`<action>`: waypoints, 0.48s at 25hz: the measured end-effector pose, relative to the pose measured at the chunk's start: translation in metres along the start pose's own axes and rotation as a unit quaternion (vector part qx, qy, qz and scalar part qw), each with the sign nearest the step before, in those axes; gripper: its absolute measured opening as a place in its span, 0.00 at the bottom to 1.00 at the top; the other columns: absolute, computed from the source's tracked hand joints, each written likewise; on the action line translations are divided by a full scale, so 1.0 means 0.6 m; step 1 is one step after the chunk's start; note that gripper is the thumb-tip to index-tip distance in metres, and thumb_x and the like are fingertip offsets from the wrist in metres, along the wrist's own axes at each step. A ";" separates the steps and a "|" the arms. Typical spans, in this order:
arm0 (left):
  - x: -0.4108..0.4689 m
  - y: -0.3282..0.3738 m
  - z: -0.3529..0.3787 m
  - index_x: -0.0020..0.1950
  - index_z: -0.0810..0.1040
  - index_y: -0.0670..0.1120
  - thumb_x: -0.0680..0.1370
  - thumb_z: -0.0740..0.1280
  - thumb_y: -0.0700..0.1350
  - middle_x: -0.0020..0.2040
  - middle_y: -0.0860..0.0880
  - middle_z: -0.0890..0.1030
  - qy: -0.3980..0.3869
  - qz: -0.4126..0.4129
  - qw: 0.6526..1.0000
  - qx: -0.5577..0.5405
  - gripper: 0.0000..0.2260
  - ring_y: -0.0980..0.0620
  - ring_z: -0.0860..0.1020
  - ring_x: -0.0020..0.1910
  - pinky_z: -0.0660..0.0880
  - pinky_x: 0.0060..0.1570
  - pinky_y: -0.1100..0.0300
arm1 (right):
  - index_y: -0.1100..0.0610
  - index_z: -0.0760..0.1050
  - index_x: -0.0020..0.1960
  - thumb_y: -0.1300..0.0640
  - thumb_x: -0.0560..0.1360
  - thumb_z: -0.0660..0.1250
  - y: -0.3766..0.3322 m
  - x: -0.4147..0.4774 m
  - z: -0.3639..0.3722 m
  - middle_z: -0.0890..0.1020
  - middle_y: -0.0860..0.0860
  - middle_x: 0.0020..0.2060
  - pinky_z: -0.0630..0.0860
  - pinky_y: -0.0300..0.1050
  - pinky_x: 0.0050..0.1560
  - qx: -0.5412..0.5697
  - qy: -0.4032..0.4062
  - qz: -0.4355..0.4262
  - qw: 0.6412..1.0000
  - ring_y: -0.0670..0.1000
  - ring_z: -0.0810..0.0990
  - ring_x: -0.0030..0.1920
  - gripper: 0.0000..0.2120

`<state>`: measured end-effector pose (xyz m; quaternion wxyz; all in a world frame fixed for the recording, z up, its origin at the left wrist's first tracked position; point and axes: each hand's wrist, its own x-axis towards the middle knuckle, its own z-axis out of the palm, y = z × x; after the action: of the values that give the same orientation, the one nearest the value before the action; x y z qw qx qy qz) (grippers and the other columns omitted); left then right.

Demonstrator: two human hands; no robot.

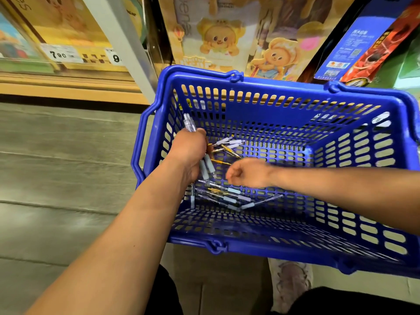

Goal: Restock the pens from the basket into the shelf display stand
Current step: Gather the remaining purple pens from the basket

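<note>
A shoe [293, 283] shows on the floor [56, 178] below the near rim of the basket [284, 246], which is blue plastic with slotted walls. Both bare forearms reach over that near rim and down inside.

The left hand [189, 153] is near the basket's left wall, its fingers closed in a fist around a bundle of pens [205, 167]. The clear clip ends of that bundle stick up out of the top of the fist toward the far-left corner, and the pale grip ends hang out below it, pointing at the basket floor.

The right hand [247, 172] hovers just right of the left, above the middle of the basket floor. Its fingers are curled loosely inward, and I cannot tell whether they pinch anything.

Loose pens [225, 196] lie in a crossed heap on the basket floor under the two hands, toward the near-left corner. A few more pens [227, 146], some with yellow barrels, lie further in, just beyond the left fist. The right half of the basket floor is bare.

Past the far rim stand cartoon-printed packs [218, 39] on a shelf, with a blue box [354, 42] leaning at the far right. Off to the far left, price tags [61, 54] run along a shelf edge.
</note>
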<state>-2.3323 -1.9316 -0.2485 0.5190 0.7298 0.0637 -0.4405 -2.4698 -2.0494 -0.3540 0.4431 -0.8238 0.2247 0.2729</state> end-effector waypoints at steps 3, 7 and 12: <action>0.001 0.002 -0.003 0.49 0.71 0.44 0.84 0.59 0.41 0.34 0.48 0.71 0.007 0.001 1.000 0.002 0.05 0.49 0.70 0.34 0.70 0.40 0.52 | 0.52 0.80 0.55 0.51 0.79 0.69 0.027 0.014 0.052 0.83 0.47 0.48 0.78 0.42 0.55 -0.187 0.008 0.027 0.982 0.50 0.82 0.52 0.07; -0.005 0.006 -0.003 0.45 0.70 0.44 0.83 0.63 0.41 0.30 0.49 0.68 -0.019 -0.006 1.000 -0.015 0.07 0.52 0.67 0.28 0.68 0.30 0.58 | 0.58 0.77 0.51 0.54 0.79 0.69 0.040 0.022 0.086 0.82 0.55 0.47 0.78 0.47 0.45 -0.221 0.000 0.027 0.975 0.55 0.81 0.48 0.07; -0.011 0.007 -0.001 0.50 0.74 0.42 0.82 0.64 0.37 0.26 0.52 0.72 -0.027 -0.021 0.999 -0.042 0.01 0.56 0.65 0.22 0.67 0.23 0.63 | 0.48 0.79 0.44 0.59 0.79 0.68 0.057 0.030 0.036 0.80 0.40 0.40 0.69 0.26 0.37 -0.154 0.008 0.063 0.986 0.38 0.78 0.40 0.08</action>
<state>-2.3338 -1.9307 -0.2407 0.5415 0.6934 0.0834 -0.4681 -2.4826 -2.0507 -0.3962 0.2912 -0.8687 0.2350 0.3245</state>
